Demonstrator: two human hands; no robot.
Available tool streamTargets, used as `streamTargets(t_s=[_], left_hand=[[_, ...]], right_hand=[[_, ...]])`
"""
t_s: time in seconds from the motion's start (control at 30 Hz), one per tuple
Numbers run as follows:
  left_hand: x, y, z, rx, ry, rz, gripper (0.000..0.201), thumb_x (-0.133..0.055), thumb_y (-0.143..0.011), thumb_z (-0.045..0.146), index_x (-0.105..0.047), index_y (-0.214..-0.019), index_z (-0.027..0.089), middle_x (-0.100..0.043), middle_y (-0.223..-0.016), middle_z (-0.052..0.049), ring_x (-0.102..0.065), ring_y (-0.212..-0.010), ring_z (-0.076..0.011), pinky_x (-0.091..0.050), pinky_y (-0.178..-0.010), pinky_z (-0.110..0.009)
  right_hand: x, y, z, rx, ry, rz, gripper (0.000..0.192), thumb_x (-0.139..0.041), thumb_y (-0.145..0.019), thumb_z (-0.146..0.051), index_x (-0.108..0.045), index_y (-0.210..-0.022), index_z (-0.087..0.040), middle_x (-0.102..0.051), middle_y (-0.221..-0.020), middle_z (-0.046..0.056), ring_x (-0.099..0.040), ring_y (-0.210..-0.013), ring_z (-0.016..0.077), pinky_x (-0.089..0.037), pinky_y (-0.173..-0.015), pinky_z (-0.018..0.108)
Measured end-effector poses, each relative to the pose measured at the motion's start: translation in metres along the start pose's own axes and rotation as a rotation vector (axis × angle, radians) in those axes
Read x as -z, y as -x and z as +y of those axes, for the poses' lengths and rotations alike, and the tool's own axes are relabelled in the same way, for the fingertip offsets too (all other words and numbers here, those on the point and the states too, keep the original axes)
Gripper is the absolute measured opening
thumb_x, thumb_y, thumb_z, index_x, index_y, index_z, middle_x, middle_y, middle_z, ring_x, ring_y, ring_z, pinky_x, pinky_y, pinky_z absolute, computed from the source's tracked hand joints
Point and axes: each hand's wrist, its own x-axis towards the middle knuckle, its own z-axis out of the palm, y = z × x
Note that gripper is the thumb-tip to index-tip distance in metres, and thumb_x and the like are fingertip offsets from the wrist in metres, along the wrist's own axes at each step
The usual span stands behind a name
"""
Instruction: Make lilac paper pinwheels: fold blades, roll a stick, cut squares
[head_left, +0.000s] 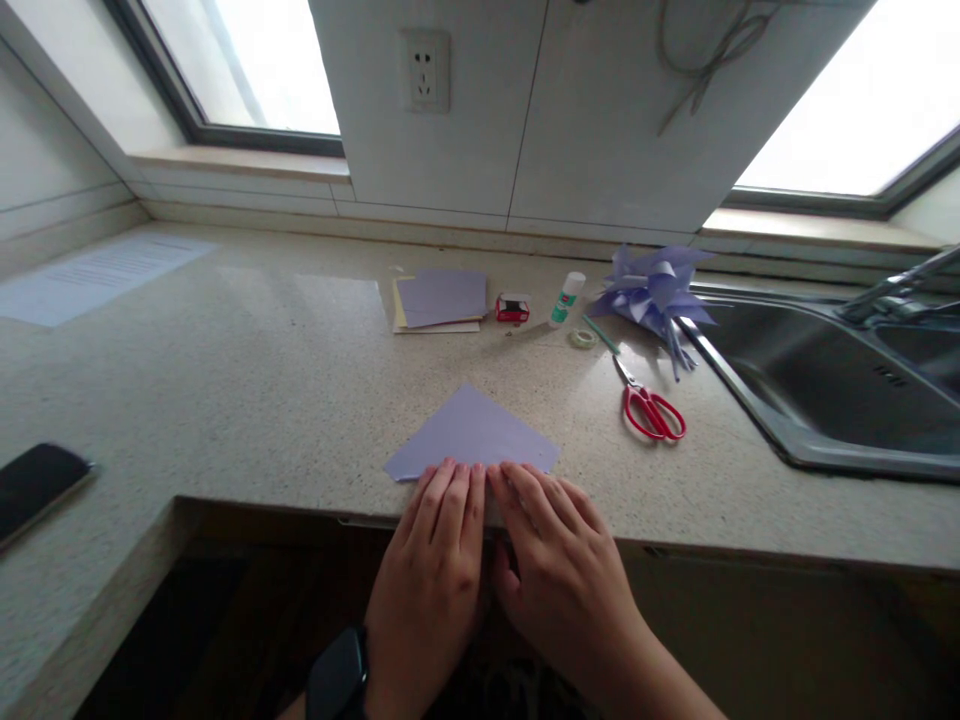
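A sheet of purple paper [472, 430], folded into a triangle, lies near the counter's front edge with its point facing away from me. Along its near folded edge rest the fingertips of my left hand [442, 540], fingers stretched out side by side. My right hand [559, 550] lies beside it, fingers also extended over the same edge, its thumb tucked low and partly in shadow. Both hands press on the paper from above and grip nothing. The fingers cover the middle of the fold.
Behind the paper are a stack of paper sheets [442, 300], a small red box [512, 308], a glue stick [566, 300] and a roll of tape [582, 339]. Red-handled scissors [651, 412], purple pinwheels [652, 285] and a sink [795, 370] are rightward; a dark phone-like object [41, 485] lies left.
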Motion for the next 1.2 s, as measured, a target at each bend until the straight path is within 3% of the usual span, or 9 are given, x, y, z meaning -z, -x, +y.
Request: streamTargets(t_s=[0.1, 0.27, 0.4, 0.77, 1.03, 1.2], left_hand=[[0.002, 0.000, 0.002, 0.011, -0.017, -0.011, 0.053, -0.044, -0.092, 0.003, -0.048, -0.145, 0.007, -0.054, -0.143, -0.017, -0.047, -0.136, -0.0343, -0.049, -0.110, -0.052], [0.004, -0.002, 0.002, 0.020, -0.054, -0.044, 0.053, -0.049, -0.089, 0.002, -0.052, -0.142, 0.006, -0.061, -0.130, -0.018, -0.057, -0.123, -0.0340, -0.052, -0.106, -0.053], [0.002, -0.006, 0.000, -0.004, -0.069, -0.060, 0.056, -0.050, -0.089, 0.003, -0.047, -0.144, 0.003, -0.056, -0.137, -0.021, -0.053, -0.128, -0.0354, -0.048, -0.110, -0.053], [0.002, -0.013, -0.007, -0.035, -0.033, -0.095, 0.056, -0.051, -0.089, 0.007, -0.046, -0.144, 0.002, -0.053, -0.140, -0.022, -0.049, -0.130, -0.0352, -0.041, -0.115, -0.053], [0.005, -0.020, -0.015, -0.043, 0.015, -0.124, 0.059, -0.051, -0.088, 0.009, -0.044, -0.146, 0.001, -0.053, -0.139, -0.022, -0.048, -0.130, -0.0350, -0.040, -0.114, -0.053], [0.006, -0.021, -0.017, -0.040, 0.066, -0.126, 0.063, -0.052, -0.085, 0.010, -0.043, -0.147, 0.001, -0.053, -0.141, -0.021, -0.045, -0.133, -0.0348, -0.039, -0.116, -0.052]], right_hand=[[0.000, 0.001, 0.000, 0.004, -0.016, -0.014, 0.055, -0.056, -0.086, -0.017, -0.055, -0.140, -0.011, -0.059, -0.143, 0.012, -0.052, -0.133, 0.0281, -0.041, -0.112, 0.047], [0.001, -0.003, -0.001, 0.045, -0.033, -0.099, 0.058, -0.051, -0.088, -0.016, -0.050, -0.145, -0.007, -0.050, -0.151, 0.016, -0.044, -0.141, 0.0277, -0.040, -0.116, 0.046], [0.001, -0.009, -0.002, 0.067, -0.011, -0.152, 0.060, -0.050, -0.089, -0.018, -0.047, -0.147, -0.004, -0.046, -0.153, 0.018, -0.041, -0.143, 0.0296, -0.039, -0.117, 0.047], [0.001, -0.013, 0.003, 0.030, -0.055, -0.122, 0.067, -0.057, -0.080, -0.022, -0.049, -0.145, -0.007, -0.054, -0.147, 0.015, -0.049, -0.131, 0.0298, -0.039, -0.112, 0.046], [0.005, -0.021, 0.004, -0.014, -0.097, -0.170, 0.072, -0.062, -0.076, -0.026, -0.048, -0.144, -0.009, -0.057, -0.137, 0.015, -0.052, -0.119, 0.0315, -0.041, -0.108, 0.048], [0.004, -0.021, 0.005, -0.026, -0.081, -0.137, 0.075, -0.063, -0.074, -0.027, -0.048, -0.145, -0.009, -0.054, -0.138, 0.017, -0.044, -0.130, 0.0346, -0.037, -0.113, 0.050]])
